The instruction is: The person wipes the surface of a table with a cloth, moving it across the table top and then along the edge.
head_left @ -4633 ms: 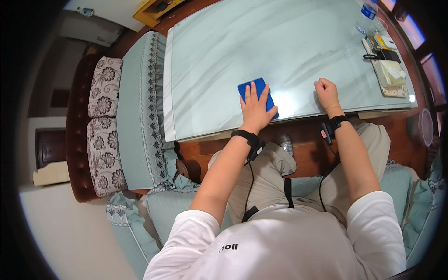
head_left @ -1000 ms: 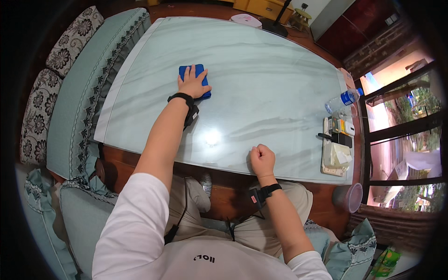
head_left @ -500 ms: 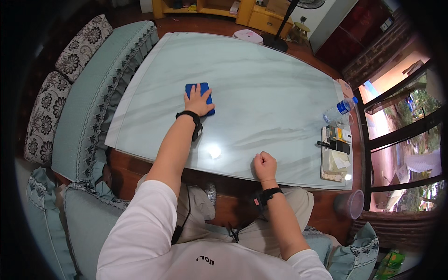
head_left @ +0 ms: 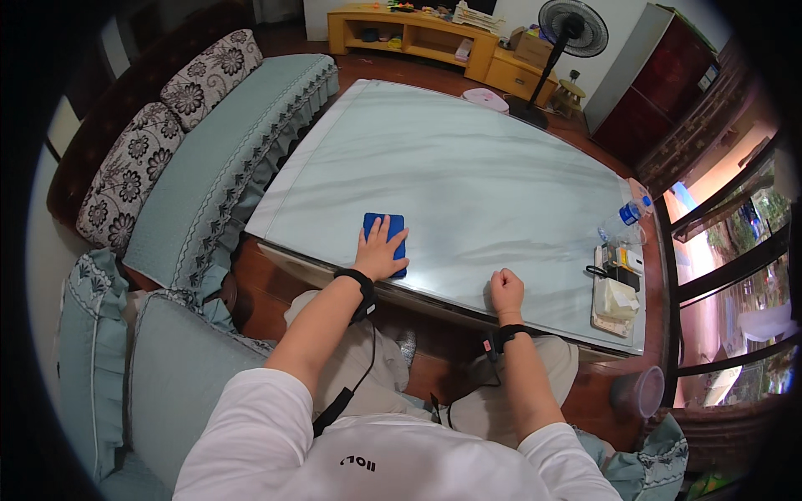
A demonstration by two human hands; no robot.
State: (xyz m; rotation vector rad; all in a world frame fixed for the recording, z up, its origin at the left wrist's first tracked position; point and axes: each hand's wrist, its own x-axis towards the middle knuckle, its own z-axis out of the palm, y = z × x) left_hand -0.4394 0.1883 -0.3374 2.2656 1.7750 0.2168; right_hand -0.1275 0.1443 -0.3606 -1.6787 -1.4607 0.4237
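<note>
My left hand [head_left: 378,253] lies flat with spread fingers on a folded blue cloth [head_left: 373,223], close to the near edge of the table. The palm hides much of the cloth; its far edge and right side show. The marble-patterned tabletop [head_left: 468,192] is pale and glossy beneath it. Farther right, my right hand [head_left: 506,292] is curled into a fist and rests by the near table edge, with nothing seen in it. Both wrists wear black bands.
At the table's right end are a clear plastic bottle [head_left: 625,215] with a blue cap and a tissue pack [head_left: 616,298] among small boxes. A bin [head_left: 639,391] stands on the floor below. The sofa [head_left: 217,150] runs along the left; a fan [head_left: 573,29] stands beyond the table.
My left hand has drawn the blue cloth toward me, from the middle of the table to its near edge. My right fist stays by the near edge. The view has tilted up.
</note>
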